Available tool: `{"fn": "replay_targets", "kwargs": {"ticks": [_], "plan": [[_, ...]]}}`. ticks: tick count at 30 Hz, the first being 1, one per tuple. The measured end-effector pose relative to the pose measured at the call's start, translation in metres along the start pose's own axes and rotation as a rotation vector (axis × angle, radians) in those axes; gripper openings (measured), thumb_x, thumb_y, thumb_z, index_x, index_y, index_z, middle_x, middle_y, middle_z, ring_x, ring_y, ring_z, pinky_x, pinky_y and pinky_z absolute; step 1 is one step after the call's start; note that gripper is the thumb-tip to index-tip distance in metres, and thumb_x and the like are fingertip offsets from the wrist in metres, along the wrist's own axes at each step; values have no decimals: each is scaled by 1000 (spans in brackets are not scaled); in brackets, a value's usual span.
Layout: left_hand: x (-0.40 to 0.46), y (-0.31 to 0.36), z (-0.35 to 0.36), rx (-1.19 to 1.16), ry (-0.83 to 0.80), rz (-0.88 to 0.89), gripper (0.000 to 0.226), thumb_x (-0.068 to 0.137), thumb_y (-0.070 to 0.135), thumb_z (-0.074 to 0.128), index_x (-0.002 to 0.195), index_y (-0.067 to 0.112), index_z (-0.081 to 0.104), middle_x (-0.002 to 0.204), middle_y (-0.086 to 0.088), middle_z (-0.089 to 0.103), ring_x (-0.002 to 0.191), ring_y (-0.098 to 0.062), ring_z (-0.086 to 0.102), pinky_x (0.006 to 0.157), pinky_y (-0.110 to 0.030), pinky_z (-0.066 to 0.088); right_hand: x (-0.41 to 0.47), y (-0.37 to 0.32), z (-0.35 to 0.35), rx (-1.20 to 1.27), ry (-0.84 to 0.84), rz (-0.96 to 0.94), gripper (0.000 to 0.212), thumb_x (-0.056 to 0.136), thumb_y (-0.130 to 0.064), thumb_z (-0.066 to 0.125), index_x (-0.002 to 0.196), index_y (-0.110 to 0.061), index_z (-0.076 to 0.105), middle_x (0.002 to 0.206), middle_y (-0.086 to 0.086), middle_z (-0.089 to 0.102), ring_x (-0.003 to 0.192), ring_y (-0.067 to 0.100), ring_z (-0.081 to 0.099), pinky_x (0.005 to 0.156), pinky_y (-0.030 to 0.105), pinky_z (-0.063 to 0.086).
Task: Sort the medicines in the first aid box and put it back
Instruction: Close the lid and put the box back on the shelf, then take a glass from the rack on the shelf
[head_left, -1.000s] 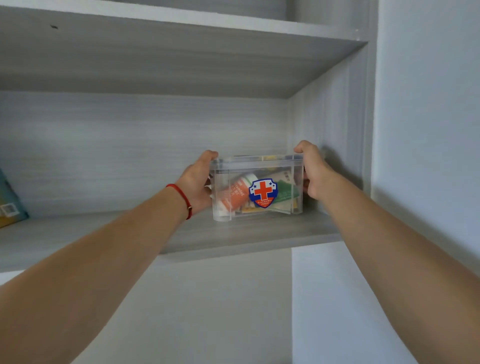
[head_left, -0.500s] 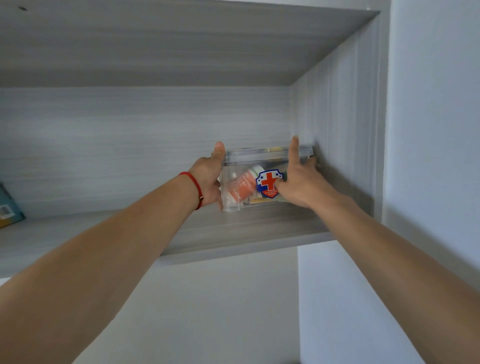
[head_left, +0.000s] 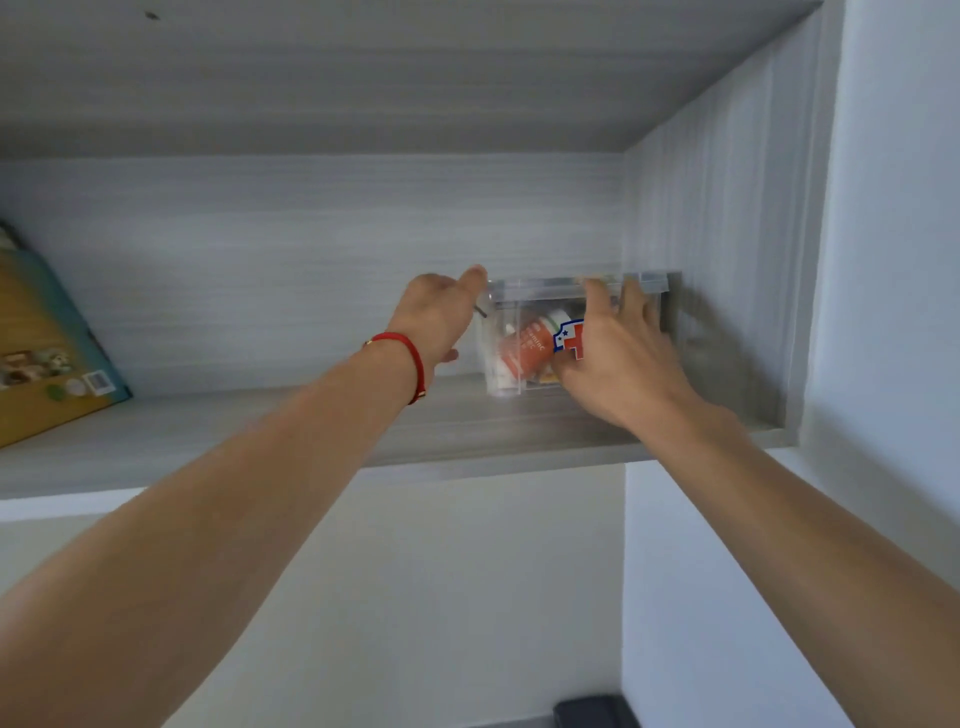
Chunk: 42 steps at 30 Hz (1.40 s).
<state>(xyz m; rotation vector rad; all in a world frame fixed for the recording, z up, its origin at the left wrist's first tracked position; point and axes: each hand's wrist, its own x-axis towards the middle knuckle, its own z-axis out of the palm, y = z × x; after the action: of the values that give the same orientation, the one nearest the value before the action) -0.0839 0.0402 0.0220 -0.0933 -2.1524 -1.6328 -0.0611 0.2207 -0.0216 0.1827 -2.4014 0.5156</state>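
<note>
A clear plastic first aid box with a lid stands deep on the grey shelf, close to the right side wall. Through its front I see an orange bottle and part of a red-cross sticker. My left hand, with a red string on the wrist, touches the box's left end, thumb up at the lid corner. My right hand lies flat against the box's front with straight fingers reaching the lid. It hides most of the sticker and the box's right half.
A teal and yellow carton leans at the shelf's far left. The shelf above forms a low ceiling. The cabinet's right side panel stands just beyond the box. A dark object shows at the bottom edge.
The box has slid further back and right on the shelf. My right hand moved from the box's right end to its front and now pushes flat against it.
</note>
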Motion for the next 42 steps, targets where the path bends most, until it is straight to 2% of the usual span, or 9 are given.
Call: {"fn": "replay_targets", "kwargs": {"ticks": [4, 8, 11, 17, 23, 27, 31, 35, 42], "plan": [[-49, -3, -44, 41, 136, 328, 21, 84, 28, 61, 103, 21, 70, 94, 7, 68, 96, -15, 66, 92, -41, 56, -23, -49, 2, 243, 139, -274, 55, 89, -22, 65, 141, -13, 51, 143, 11, 52, 131, 32, 50, 104, 42, 43], [-103, -10, -106, 154, 155, 464, 19, 87, 21, 58, 101, 21, 71, 96, 14, 71, 89, -1, 65, 82, -24, 52, -49, -118, 17, 546, 115, -450, 35, 91, -16, 64, 126, -14, 62, 125, 0, 65, 109, 16, 63, 93, 32, 49], [-135, -21, -167, 248, 230, 472, 19, 89, 16, 58, 102, 22, 71, 100, 14, 71, 98, -1, 65, 87, -23, 53, -77, -178, 35, 767, 56, -477, 26, 93, -21, 59, 119, -16, 64, 117, -7, 68, 100, 10, 65, 87, 34, 55], [-206, -54, -321, 310, 361, 366, 22, 84, 18, 58, 102, 25, 70, 102, 10, 72, 98, -8, 67, 93, -39, 55, -148, -322, 63, 958, -47, -543, 23, 91, -29, 55, 112, -23, 63, 107, -16, 69, 96, 3, 65, 81, 26, 54], [-278, -86, -483, 307, 442, 245, 23, 80, 34, 57, 100, 33, 69, 96, 17, 71, 93, -2, 67, 84, -35, 57, -226, -477, 82, 943, -109, -637, 36, 90, -29, 58, 127, -25, 54, 112, -12, 64, 97, 6, 63, 83, 31, 56], [-312, -106, -578, 488, 488, 208, 20, 85, 31, 58, 104, 36, 64, 105, 17, 66, 88, 5, 61, 67, -15, 44, -258, -562, 96, 887, -146, -644, 36, 90, -32, 56, 125, -25, 55, 114, -9, 63, 99, 11, 62, 86, 38, 55], [-329, -123, -654, 574, 530, 162, 19, 88, 29, 60, 106, 35, 63, 112, 12, 63, 100, -9, 61, 71, -20, 43, -270, -619, 119, 815, -169, -644, 36, 94, -30, 57, 129, -24, 51, 117, -7, 61, 103, 15, 60, 88, 45, 54], [-326, -133, -711, 520, 544, 120, 18, 86, 42, 54, 100, 37, 64, 96, 18, 67, 84, 3, 62, 59, -9, 43, -256, -667, 144, 752, -162, -637, 40, 94, -31, 58, 132, -23, 48, 116, -6, 60, 99, 16, 60, 87, 42, 54], [-254, -156, -770, 451, 509, 67, 27, 75, 51, 52, 93, 36, 65, 98, 16, 67, 90, -9, 61, 69, -26, 44, -183, -752, 203, 688, -118, -544, 43, 93, -32, 61, 132, -17, 50, 122, -1, 62, 106, 23, 61, 83, 36, 47]]}}
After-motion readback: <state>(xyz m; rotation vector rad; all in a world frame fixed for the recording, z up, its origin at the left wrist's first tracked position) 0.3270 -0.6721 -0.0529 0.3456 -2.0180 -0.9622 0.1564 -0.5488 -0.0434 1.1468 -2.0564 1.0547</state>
